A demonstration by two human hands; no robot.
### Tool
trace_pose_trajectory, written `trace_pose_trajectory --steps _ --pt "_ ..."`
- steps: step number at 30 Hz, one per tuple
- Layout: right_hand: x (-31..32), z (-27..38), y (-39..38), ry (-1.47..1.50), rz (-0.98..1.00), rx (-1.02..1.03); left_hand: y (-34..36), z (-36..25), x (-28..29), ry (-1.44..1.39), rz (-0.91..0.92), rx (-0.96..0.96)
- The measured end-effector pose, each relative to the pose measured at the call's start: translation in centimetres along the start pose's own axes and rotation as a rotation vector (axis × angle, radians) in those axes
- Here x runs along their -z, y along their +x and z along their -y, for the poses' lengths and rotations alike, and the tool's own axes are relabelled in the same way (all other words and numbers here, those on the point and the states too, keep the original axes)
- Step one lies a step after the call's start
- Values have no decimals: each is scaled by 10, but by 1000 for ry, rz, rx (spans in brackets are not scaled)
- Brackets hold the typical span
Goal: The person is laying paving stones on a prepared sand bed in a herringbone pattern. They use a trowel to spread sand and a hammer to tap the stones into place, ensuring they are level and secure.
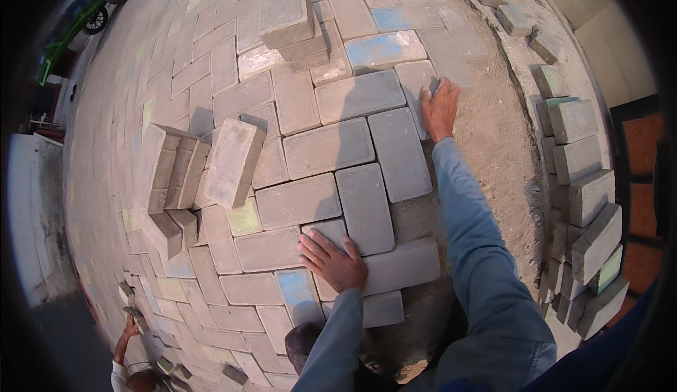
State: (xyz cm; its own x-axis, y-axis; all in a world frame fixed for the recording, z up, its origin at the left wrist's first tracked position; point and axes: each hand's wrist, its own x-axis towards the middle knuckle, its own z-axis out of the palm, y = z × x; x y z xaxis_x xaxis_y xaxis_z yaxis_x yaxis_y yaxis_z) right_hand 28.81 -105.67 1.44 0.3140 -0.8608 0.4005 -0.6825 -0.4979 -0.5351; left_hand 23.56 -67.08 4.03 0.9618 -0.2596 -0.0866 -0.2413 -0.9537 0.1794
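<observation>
Treat the grey rectangular concrete block, flat beside the tan sand strip, as probably heavy and stiff, best held by its long sides; note the bare right hand at its edge; likewise the bare left hand on grey concrete pavers, each grip apart.

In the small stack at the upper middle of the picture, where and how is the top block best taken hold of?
I would grip the top block across its long sides, near the middle, with the right hand coming from above: it sits raised on the stack, its upper face is bare, and its visible right side stands free.
</observation>
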Motion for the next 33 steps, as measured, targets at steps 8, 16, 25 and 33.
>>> trace_pose_trajectory --steps 8,16,25,33 --pt "4 -47 -27 -98 118 -267 -10 4 5 13 -35 -31" --pt "21 -62 -8 -94 402 -275 -2 -3 -8 33 -59 -30" --pt "77 0 -112 321 190 -65 -3 4 -6 4 -40 9" --pt "53 -7 -150 445 360 -278 -2 0 -5 -12 5 3"
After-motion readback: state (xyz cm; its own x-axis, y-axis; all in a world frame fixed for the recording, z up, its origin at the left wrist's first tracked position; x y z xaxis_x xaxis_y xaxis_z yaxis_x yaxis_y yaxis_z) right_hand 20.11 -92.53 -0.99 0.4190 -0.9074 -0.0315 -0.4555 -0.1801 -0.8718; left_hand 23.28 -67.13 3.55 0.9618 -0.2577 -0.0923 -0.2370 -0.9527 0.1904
